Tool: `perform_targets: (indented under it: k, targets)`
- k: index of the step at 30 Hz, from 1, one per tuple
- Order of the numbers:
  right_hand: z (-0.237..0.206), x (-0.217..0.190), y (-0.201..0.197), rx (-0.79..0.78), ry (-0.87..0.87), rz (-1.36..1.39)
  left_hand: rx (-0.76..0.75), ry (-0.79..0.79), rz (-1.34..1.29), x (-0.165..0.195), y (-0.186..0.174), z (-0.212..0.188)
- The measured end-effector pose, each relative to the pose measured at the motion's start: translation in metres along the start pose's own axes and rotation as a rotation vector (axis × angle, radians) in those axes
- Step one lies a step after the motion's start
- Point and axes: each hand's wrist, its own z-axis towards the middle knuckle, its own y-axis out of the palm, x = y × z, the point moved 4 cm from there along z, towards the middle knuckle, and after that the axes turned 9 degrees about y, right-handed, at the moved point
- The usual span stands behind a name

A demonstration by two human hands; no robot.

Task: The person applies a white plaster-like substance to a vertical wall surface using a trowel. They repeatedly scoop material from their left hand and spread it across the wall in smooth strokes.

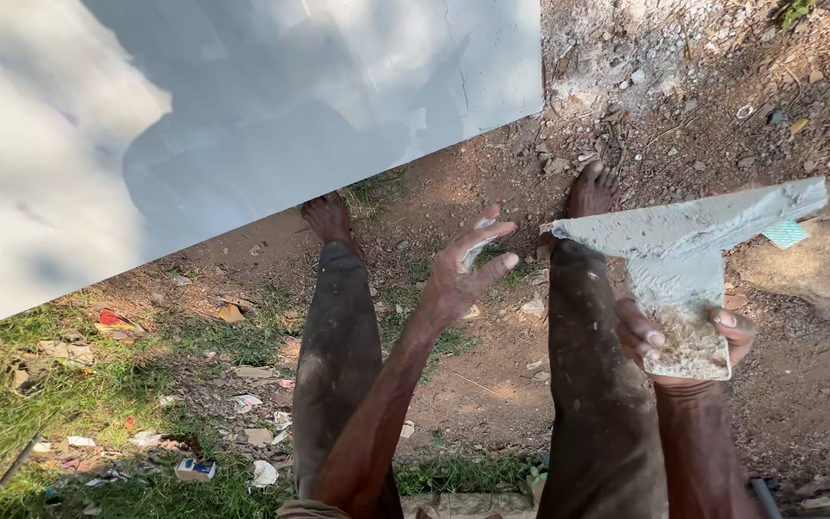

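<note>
Grey, crusted plaster coats the trowel (686, 258) that I hold in my right hand (686, 334): my fingers wrap the stubby handle end, which is caked with gritty, sand-coloured mortar, and my thumb presses its right edge. From that grip the tool widens into a long flat blade, tilted up to the right, its upper face smeared with a rough wet-looking grey paste. It hangs low on the right, above my right leg (596, 404) and the packed dirt.

My left hand (461, 274) is empty and spread wide, fingers fanned and slightly curled, with pale smears of plaster on the fingertips. It floats between my two legs, well apart from the trowel's blade tip.

Both legs are dark and dusty, flecked with dried specks. My left foot (327, 217) stands bare right at the foot of the wall; my right foot (592, 190) stands bare on stony earth.

Under me the ground (492, 384) is reddish-brown soil with pebbles, thin grass patches and scattered paper scraps (242, 402) toward the left. A small green patterned wrapper (786, 234) lies just beside the blade's far end.

Farthest off, the wall (242, 115) is smooth pale grey plaster, softly shadowed, with one fine crack near its right edge.
</note>
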Motion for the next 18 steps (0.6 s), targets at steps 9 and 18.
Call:
perform_targets:
  k: [9,18]
  targets:
    - [-0.018,-0.006,-0.007,0.005,0.046,0.052,0.07,0.118,0.045,0.019,0.048,0.027]
    - [-0.027,-0.009,-0.013,0.019,-0.051,0.009,0.068,0.265,0.239,0.02,0.056,0.036]
